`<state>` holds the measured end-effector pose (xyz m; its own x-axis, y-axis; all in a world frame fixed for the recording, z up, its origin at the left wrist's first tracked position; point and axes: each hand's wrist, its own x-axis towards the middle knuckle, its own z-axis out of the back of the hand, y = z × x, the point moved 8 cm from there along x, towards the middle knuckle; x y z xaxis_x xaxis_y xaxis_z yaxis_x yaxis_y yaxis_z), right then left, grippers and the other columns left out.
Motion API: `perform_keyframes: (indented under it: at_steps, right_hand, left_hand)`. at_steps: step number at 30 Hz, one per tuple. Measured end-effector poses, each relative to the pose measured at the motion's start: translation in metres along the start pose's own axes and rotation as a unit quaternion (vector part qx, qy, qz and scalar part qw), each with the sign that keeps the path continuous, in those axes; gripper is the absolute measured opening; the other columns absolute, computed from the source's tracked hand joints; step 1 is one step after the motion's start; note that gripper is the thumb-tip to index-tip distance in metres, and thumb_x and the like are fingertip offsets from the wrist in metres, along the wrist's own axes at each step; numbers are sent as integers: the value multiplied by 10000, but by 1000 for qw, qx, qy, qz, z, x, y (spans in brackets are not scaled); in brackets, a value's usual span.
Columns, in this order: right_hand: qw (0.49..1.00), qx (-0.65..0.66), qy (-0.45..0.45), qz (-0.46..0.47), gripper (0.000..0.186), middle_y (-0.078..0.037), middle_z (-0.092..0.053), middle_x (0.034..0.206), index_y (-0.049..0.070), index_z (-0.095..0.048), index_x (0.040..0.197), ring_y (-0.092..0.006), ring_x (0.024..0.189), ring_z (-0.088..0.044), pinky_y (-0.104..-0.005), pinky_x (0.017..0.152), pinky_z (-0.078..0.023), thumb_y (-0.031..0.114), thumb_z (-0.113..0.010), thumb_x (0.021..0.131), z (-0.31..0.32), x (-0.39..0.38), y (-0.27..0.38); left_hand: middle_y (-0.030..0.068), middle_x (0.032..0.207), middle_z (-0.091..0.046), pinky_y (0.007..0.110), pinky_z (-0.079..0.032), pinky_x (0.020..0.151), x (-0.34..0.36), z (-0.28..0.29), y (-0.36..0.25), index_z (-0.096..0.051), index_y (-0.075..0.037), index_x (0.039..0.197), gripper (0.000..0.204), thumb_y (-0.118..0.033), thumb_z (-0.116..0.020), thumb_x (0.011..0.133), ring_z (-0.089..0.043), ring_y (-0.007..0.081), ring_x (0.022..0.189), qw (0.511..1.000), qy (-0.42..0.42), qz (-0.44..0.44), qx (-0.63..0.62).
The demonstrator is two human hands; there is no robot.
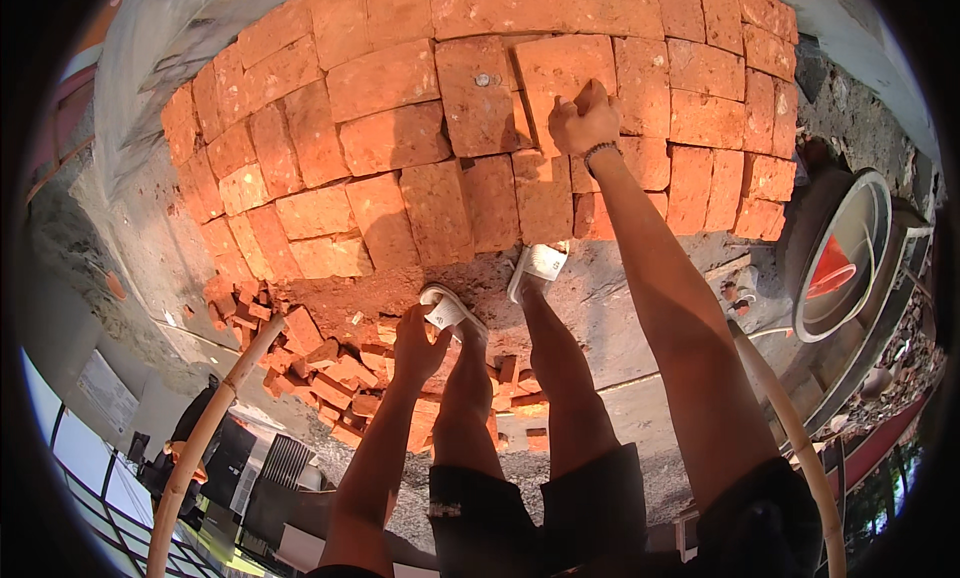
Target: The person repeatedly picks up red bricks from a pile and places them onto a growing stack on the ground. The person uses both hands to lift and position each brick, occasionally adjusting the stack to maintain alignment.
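My right hand (585,120) reaches far out over a broad layer of orange-red bricks (490,8). Its fingers are curled in over the near right part of one wide brick (560,63). Whatever the fingers may hold is hidden. That brick sits slightly askew, with a dark gap along its left side. A neighbouring brick (478,88) on the left carries a small pale spot. My left hand (418,346) hangs low beside my left leg, in front of the bricks, its thumb apart from the fingers and nothing visible in it.
Broken brick pieces (335,378) lie heaped around my feet, which wear pale slippers (545,261). A round basin (845,258) holding a red object (830,270) stands at the right. Wooden poles (215,418) slant in at both sides. Grey concrete ground (640,308) surrounds the bricks.
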<state>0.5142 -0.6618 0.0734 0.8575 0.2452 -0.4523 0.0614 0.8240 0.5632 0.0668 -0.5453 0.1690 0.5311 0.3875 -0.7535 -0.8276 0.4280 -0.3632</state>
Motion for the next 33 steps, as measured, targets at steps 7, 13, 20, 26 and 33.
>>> perform_keyframes:
  at_steps: [7, 13, 20, 26, 33]
  right_hand:
    - [990, -74, 61, -108, 682, -286, -643, 1178, 9, -407, 1457, -420, 1172, -588, -529, 972, -482, 400, -646, 952, -27, 10, 8]
    - [951, 162, 211, -158, 730, -90, -695, 1160, 149, -221, 1652, -239, 1025, -646, -430, 953, -495, 224, -597, 1031, -25, 9, -34]
    - [977, -171, 28, 121, 613, -132, -649, 1212, 87, -502, 1491, -228, 995, -648, -431, 853, -550, 409, -659, 994, 6, -30, -55]
    - [905, -191, 353, 137, 451, -111, -632, 1015, 55, -589, 1356, -216, 829, -606, -358, 742, -530, 195, -709, 945, 20, -216, -138]
    - [875, -275, 397, 33, 407, -110, -690, 954, 49, -618, 1277, -224, 813, -666, -362, 745, -550, 193, -747, 918, 4, -347, -172]
  left_hand:
    - [218, 1408, -569, 448, -468, 1068, -89, -75, 40, -507, -4, 1390, 617, -376, -715, 943, -569, 364, 1307, 937, 66, 191, -284]
    - [212, 1379, -591, 427, -513, 1024, -81, -88, 43, -506, 8, 1372, 563, -325, -714, 969, -600, 338, 1287, 876, 30, 194, -441]
    - [179, 1188, -705, 364, -533, 943, -109, -94, 95, -606, 33, 1244, 456, -314, -713, 968, -684, 271, 1119, 830, -81, 235, -500]
    - [175, 1175, -715, 358, -520, 959, -156, -170, 156, -622, 20, 1232, 524, -405, -725, 943, -690, 273, 1101, 828, -77, 289, -474]
    - [187, 1173, -723, 387, -541, 928, -193, -233, 252, -635, 18, 1214, 501, -364, -747, 910, -705, 275, 1087, 804, -83, 321, -493]
